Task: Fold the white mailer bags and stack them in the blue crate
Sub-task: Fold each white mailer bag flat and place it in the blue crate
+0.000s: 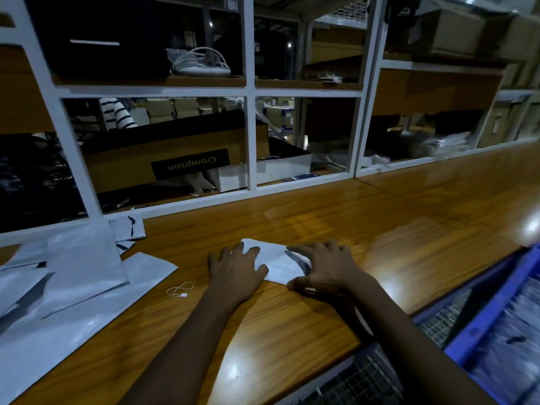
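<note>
Bare forearms [187,340] reach in from the near edge over the wooden worktop [380,217]. The left hand [236,270] lies flat with its fingers spread, pressing on the left part of a folded white mailer bag [276,266]. The right hand [324,270] is also spread but more arched. Its fingertips bear down on the bag's right end and its thumb sits at the bag's near corner. Neither hand is curled round the bag, which lies on the worktop between them, roughly in the middle.

To the left, a loose pile of unfolded mailer bags [73,273] overlaps across the worktop and runs off its left side. A small looped white string [179,288] lies between that pile and the left hand, touching neither.

At the lower right, just off the worktop's near edge, stands the blue crate [496,311]. It holds rows of pale things, too blurred to make out. Grey wire mesh [368,375] shows below the worktop edge beside it.

Behind the worktop rises a white-framed shelf rack [251,112]. Its lower bay holds a brown cardboard box [175,153] with an upside-down "Crompton" label. A coil of white cable [201,62] rests on the shelf above. Through the rack, a striped sleeve [117,112] shows.
</note>
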`<action>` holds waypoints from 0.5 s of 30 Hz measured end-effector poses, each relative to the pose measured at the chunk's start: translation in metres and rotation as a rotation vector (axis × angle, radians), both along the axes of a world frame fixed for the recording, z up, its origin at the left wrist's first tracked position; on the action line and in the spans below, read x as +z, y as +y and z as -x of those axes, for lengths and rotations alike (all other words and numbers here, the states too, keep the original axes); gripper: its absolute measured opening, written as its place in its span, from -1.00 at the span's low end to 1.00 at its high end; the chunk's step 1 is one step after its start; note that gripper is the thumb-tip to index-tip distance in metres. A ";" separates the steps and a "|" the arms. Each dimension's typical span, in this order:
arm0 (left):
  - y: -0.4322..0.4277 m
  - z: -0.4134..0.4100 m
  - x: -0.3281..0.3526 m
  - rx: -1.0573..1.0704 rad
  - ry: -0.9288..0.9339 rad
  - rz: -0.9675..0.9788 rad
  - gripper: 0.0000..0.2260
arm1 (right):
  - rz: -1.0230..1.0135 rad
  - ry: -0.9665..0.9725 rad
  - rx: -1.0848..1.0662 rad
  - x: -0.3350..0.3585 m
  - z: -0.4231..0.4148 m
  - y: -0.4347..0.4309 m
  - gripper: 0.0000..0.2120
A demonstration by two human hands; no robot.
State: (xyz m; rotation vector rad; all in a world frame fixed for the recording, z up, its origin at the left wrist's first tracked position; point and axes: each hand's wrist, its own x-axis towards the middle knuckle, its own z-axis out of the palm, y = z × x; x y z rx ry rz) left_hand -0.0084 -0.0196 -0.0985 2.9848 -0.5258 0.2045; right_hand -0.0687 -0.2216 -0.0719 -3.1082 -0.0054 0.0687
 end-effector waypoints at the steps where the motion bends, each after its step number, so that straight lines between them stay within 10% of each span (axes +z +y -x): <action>1: 0.000 0.001 0.001 -0.003 0.001 0.002 -0.52 | 0.005 0.011 0.012 0.003 0.001 -0.001 -0.08; 7: -0.006 0.009 0.001 -0.019 -0.036 0.027 -0.54 | -0.176 -0.098 0.004 0.002 0.009 0.001 -0.20; 15: -0.014 0.018 0.010 -0.037 -0.131 0.169 -0.53 | 0.116 -0.398 0.001 0.017 0.029 0.013 -0.21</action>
